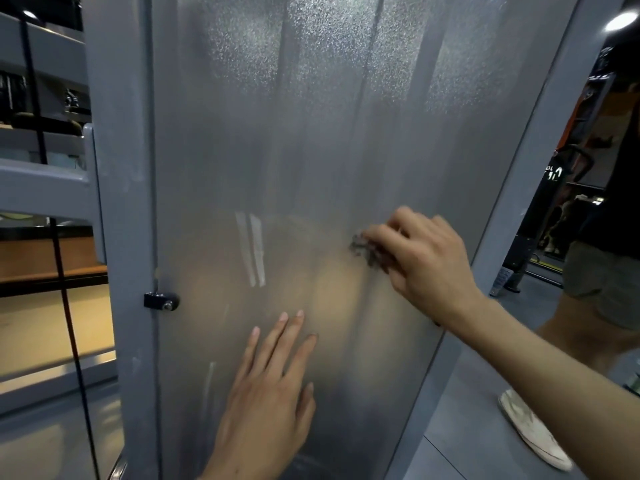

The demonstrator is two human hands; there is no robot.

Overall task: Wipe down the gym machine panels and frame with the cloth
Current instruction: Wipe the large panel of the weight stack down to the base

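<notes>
A tall frosted translucent panel (294, 133) of the gym machine fills the middle of the view, held between grey frame posts (121, 202). My right hand (422, 258) presses a small dark grey cloth (363, 247) against the panel's right half, fingers closed on it; most of the cloth is hidden under the fingers. My left hand (270, 389) lies flat on the lower panel, fingers spread and pointing up, holding nothing. Two pale streaks (251, 247) mark the panel left of the cloth.
A black clamp with a bolt (161, 301) sits on the left post at the panel's edge. A black cable (65, 306) hangs to the left. At right stands a person in shorts (602, 282) with a white shoe (530, 431) on the grey floor.
</notes>
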